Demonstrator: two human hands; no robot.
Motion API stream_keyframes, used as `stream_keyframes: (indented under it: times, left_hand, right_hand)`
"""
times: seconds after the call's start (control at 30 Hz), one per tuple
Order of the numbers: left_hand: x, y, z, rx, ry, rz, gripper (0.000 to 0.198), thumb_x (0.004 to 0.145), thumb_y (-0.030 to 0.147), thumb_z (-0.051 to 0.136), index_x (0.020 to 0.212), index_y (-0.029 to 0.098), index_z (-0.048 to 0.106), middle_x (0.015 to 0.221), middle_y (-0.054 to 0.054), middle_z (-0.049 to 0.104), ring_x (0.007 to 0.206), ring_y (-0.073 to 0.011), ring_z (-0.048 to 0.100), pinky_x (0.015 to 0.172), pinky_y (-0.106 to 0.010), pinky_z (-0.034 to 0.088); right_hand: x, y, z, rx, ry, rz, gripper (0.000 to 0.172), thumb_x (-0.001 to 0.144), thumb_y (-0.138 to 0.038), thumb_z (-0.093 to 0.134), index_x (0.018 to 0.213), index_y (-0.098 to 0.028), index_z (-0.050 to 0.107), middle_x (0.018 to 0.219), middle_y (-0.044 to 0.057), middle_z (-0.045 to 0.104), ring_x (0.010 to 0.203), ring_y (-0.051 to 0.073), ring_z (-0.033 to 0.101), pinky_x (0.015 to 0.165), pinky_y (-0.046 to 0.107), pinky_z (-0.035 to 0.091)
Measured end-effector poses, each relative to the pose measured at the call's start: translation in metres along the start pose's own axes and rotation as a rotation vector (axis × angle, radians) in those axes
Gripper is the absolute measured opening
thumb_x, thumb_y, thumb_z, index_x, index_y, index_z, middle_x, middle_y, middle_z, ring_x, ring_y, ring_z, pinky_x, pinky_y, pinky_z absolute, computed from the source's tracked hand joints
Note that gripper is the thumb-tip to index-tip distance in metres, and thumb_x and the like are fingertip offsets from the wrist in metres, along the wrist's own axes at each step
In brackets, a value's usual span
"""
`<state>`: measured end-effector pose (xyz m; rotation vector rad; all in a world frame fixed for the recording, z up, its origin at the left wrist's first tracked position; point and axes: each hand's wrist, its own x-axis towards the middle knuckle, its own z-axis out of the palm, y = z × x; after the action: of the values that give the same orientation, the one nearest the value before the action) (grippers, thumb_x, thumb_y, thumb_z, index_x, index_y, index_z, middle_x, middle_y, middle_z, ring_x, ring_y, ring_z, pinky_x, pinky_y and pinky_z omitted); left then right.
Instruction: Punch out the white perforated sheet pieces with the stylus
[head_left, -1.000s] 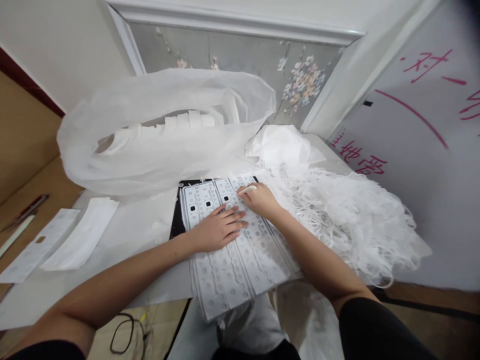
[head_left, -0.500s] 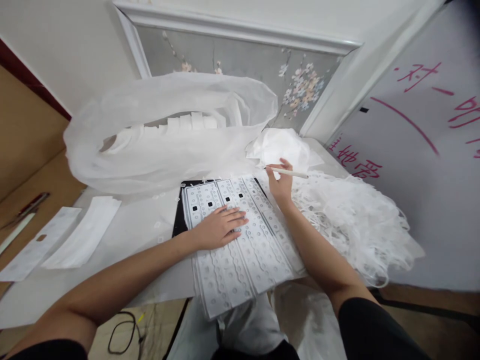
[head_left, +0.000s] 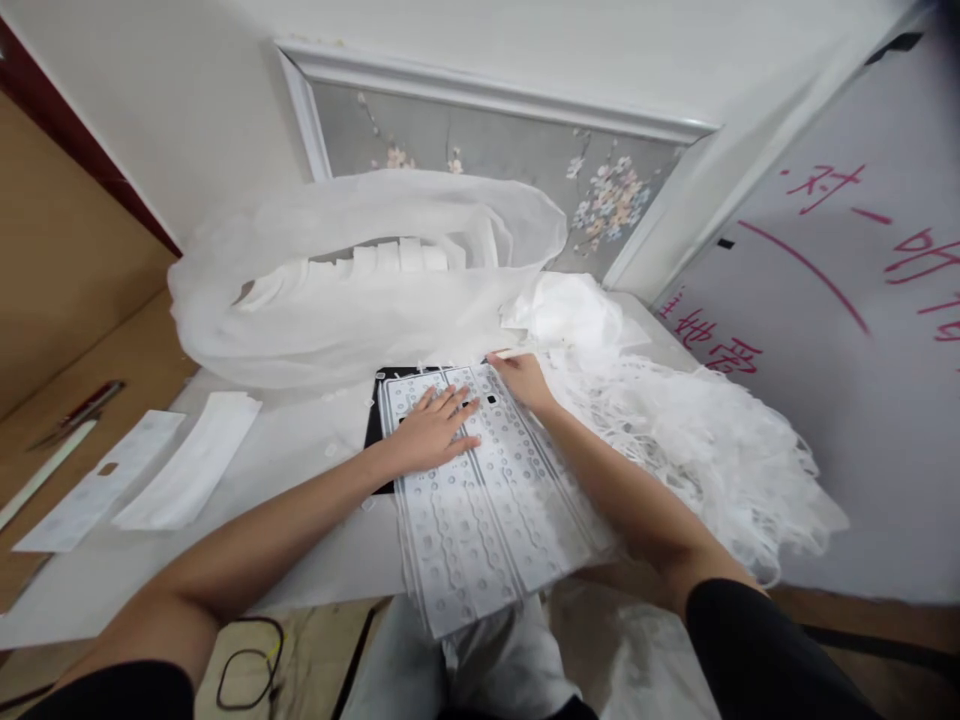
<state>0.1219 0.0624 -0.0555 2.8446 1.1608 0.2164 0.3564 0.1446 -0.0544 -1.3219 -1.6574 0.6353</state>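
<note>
A stack of white die-cut sheets (head_left: pixel 487 510) with rows of small round shapes lies on a black mat (head_left: pixel 373 430) and hangs over the table's near edge. My left hand (head_left: pixel 433 430) rests flat on the sheets, fingers spread, pressing them down. My right hand (head_left: pixel 523 378) is at the sheets' far right corner, fingers closed around a thin white stick (head_left: pixel 507 353) whose tip touches the top sheet. A few square holes show black near my hands.
A large translucent white bag (head_left: pixel 360 280) holding white strips stands behind the mat. A heap of tangled white waste lattice (head_left: pixel 697 450) lies to the right. Two white strips (head_left: pixel 150 470) and a red-handled tool (head_left: pixel 75 410) lie at the left. A board with red writing (head_left: pixel 840 260) leans at right.
My right hand, lifted toward the waste heap half a second ago with the stick, has come back down onto the sheets' far corner. My left hand slid slightly farther up the sheets.
</note>
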Motion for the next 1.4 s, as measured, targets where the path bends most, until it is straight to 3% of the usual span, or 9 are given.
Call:
stream_keyframes:
  times: [0.2,0.33,0.43,0.6,0.77,0.93,1.17,1.33,1.4]
  left_hand:
    - [-0.006,0.010,-0.004,0.048,0.064,0.015,0.072,0.105,0.063,0.033,0.159,0.016,0.040,0.162,-0.018,0.041,0.149,-0.0366,0.037,0.123,-0.052,0.025]
    - [0.001,0.009,-0.014,-0.023,0.078,-0.029,0.064,0.105,0.061,0.035,0.152,0.021,0.049,0.150,-0.015,0.054,0.131,-0.0344,0.052,0.108,-0.049,0.039]
    - [0.008,0.003,-0.017,-0.088,0.088,-0.096,0.051,0.106,0.054,0.040,0.142,0.024,0.059,0.136,-0.012,0.063,0.120,-0.0320,0.057,0.103,-0.048,0.042]
    - [0.010,-0.006,-0.008,-0.066,0.144,-0.197,0.050,0.103,0.056,0.047,0.139,0.025,0.062,0.146,-0.013,0.055,0.140,-0.0363,0.043,0.120,-0.055,0.029]
    - [0.009,-0.007,-0.001,-0.078,0.087,-0.226,0.056,0.103,0.059,0.043,0.147,0.025,0.054,0.159,-0.014,0.043,0.155,-0.0393,0.024,0.126,-0.060,0.020]
    - [0.010,-0.007,-0.002,-0.086,0.069,-0.229,0.058,0.104,0.059,0.043,0.149,0.024,0.053,0.161,-0.014,0.041,0.156,-0.0391,0.023,0.126,-0.060,0.021]
    - [0.010,-0.007,-0.003,-0.089,0.052,-0.228,0.060,0.104,0.060,0.041,0.149,0.023,0.053,0.163,-0.015,0.040,0.156,-0.0403,0.022,0.126,-0.061,0.020]
    - [0.010,-0.007,-0.001,-0.099,0.074,-0.226,0.059,0.103,0.059,0.044,0.151,0.025,0.049,0.164,-0.012,0.039,0.156,-0.0403,0.023,0.126,-0.061,0.021]
    - [0.009,-0.007,0.000,-0.100,0.098,-0.224,0.059,0.103,0.059,0.045,0.152,0.027,0.047,0.166,-0.011,0.037,0.157,-0.0394,0.022,0.126,-0.061,0.020]
  right_hand:
    - [0.012,-0.016,0.036,-0.021,-0.069,-0.035,0.034,0.094,-0.046,0.056,0.091,-0.019,0.077,0.087,0.005,0.078,0.083,0.020,0.070,0.080,0.030,0.053]
    - [0.008,-0.014,0.034,-0.066,-0.158,-0.065,0.036,0.096,-0.047,0.054,0.088,-0.020,0.076,0.084,0.004,0.075,0.079,0.019,0.067,0.076,0.029,0.050]
    - [0.007,-0.014,0.030,-0.062,-0.200,-0.075,0.036,0.097,-0.047,0.054,0.087,-0.020,0.075,0.083,0.003,0.075,0.077,0.019,0.066,0.073,0.029,0.048]
    - [0.007,-0.018,0.030,-0.043,-0.238,-0.097,0.039,0.099,-0.048,0.052,0.089,-0.018,0.076,0.084,0.003,0.075,0.075,0.018,0.064,0.073,0.029,0.047]
    - [0.006,-0.020,0.028,-0.014,-0.258,-0.117,0.043,0.100,-0.047,0.052,0.088,-0.013,0.075,0.090,0.005,0.077,0.084,0.019,0.066,0.079,0.026,0.046]
    - [0.006,-0.021,0.028,-0.018,-0.261,-0.107,0.042,0.100,-0.045,0.054,0.087,-0.012,0.075,0.091,0.005,0.078,0.081,0.018,0.066,0.076,0.026,0.045]
    - [0.005,-0.017,0.031,-0.064,-0.254,-0.166,0.031,0.100,-0.042,0.054,0.094,-0.022,0.078,0.098,0.005,0.079,0.093,0.022,0.072,0.084,0.031,0.051]
    - [0.001,-0.020,0.035,-0.360,-0.283,-0.381,0.031,0.105,-0.028,0.047,0.104,-0.021,0.077,0.110,0.007,0.078,0.113,0.026,0.065,0.101,0.040,0.044]
    - [0.000,-0.023,0.036,-0.480,-0.298,-0.421,0.031,0.106,-0.025,0.045,0.107,-0.021,0.076,0.111,0.007,0.078,0.113,0.025,0.064,0.103,0.041,0.040]
